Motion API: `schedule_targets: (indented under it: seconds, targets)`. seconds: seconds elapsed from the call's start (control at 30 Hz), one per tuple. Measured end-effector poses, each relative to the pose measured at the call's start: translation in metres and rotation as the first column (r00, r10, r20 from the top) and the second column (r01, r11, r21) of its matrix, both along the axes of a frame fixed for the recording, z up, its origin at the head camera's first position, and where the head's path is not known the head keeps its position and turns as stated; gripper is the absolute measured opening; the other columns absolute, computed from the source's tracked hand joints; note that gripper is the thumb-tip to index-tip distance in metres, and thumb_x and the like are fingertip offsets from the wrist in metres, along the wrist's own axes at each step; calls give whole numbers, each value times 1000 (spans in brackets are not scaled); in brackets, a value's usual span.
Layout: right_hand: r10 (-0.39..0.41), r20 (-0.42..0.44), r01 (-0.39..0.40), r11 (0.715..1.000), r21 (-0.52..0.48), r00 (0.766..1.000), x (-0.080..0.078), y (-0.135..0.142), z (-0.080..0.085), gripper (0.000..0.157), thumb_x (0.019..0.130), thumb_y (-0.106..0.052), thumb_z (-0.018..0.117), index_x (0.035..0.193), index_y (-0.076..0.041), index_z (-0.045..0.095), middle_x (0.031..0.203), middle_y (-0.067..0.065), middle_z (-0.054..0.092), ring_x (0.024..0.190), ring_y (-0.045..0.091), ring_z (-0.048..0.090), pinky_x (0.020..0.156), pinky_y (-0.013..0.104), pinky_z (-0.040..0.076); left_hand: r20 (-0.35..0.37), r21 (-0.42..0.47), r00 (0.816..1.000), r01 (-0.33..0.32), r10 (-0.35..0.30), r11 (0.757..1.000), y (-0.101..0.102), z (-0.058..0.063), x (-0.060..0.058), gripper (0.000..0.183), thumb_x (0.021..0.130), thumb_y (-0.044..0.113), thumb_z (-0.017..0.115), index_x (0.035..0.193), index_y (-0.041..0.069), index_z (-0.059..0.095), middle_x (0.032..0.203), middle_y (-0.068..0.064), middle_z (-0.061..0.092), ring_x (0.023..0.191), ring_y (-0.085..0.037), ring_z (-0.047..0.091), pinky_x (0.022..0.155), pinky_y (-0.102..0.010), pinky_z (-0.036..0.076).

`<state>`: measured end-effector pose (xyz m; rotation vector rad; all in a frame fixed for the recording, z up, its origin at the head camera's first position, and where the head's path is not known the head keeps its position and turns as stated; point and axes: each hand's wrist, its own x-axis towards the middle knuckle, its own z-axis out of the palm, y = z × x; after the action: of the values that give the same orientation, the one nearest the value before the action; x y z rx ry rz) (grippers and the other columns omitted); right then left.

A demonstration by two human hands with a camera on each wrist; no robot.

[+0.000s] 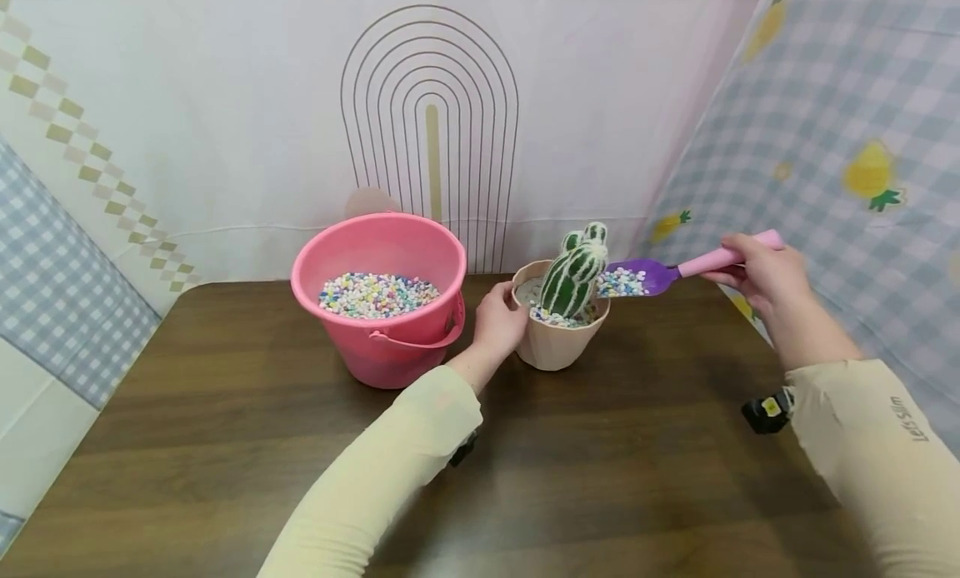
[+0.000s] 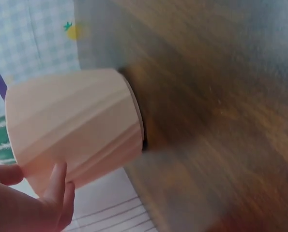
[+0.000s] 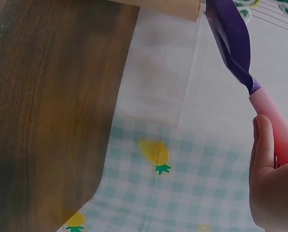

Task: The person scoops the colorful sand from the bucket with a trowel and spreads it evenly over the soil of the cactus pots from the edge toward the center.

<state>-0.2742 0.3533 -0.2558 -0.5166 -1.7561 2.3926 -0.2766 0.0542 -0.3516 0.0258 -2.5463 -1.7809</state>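
Note:
A beige flower pot (image 1: pixel 553 345) with spiralled sides stands on the table, holding a green-and-white striped cactus (image 1: pixel 564 280) with small multicoloured pebbles around its base. My left hand (image 1: pixel 501 320) grips the pot's left side, thumb at the rim and fingers against the wall; the left wrist view shows these fingers (image 2: pixel 56 193) on the ridged side. Held by its pink handle in my right hand (image 1: pixel 768 274) is a trowel (image 1: pixel 660 276). Its purple blade carries a load of pebbles (image 1: pixel 621 283), and the tip overlaps the pot's right rim beside the cactus.
Left of the pot stands a pink bucket (image 1: pixel 386 345), partly filled with multicoloured pebbles (image 1: pixel 375 296), its handle hanging down in front. All stand on a dark wooden table (image 1: pixel 600 478). Patterned cloth (image 1: pixel 247 103) hangs behind and at both sides.

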Motion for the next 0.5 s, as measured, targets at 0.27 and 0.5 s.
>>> schedule_targets:
  seconds: [0.27, 0.5]
  targets:
    - [2, 4, -2, 1000, 15, 1000, -2, -2, 0, 25, 81, -3, 68, 94, -4, 46, 70, 1, 58, 60, 16, 69, 59, 30, 58, -27, 14, 999, -42, 42, 999, -1, -4, 1, 36, 90, 13, 59, 123, 2, 54, 113, -14, 62, 103, -23, 58, 89, -34, 51]
    - [12, 2, -12, 995, 96, 1000, -3, -3, 5, 33, 79, -8, 71, 98, -4, 45, 67, 0, 62, 59, 16, 69, 58, 29, 58, -4, -11, 1000, -14, 14, 1000, 3, -4, 11, 47, 86, 18, 65, 125, 1, 46, 112, -16, 54, 102, -25, 54, 88, -35, 50]
